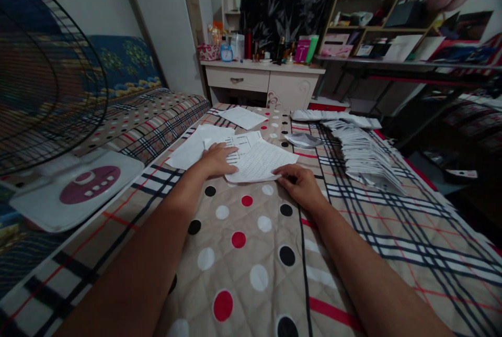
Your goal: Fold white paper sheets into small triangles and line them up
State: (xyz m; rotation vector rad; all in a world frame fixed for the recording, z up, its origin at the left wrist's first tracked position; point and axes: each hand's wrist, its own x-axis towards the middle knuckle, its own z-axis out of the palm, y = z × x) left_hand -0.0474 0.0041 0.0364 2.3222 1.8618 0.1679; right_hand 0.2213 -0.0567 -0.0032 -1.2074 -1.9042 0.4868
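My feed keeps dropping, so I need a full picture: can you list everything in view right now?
printed sheet: one, white with lines of print, on the quilt under both hands
loose sheets: a few, white, left of and behind the printed sheet
single sheet: one, white, farther back on the quilt
folded paper row: many, white, overlapping along the right side
quilt: one, beige with red, black and white dots, plaid borders
fan: one, dark grille, white base with maroon panel, far left
dresser: one, cream, at the back, bottles and a small clock on top
shelves: wooden, back right, cluttered
left hand: flat on the sheets
right hand: fingers on the printed sheet's right edge
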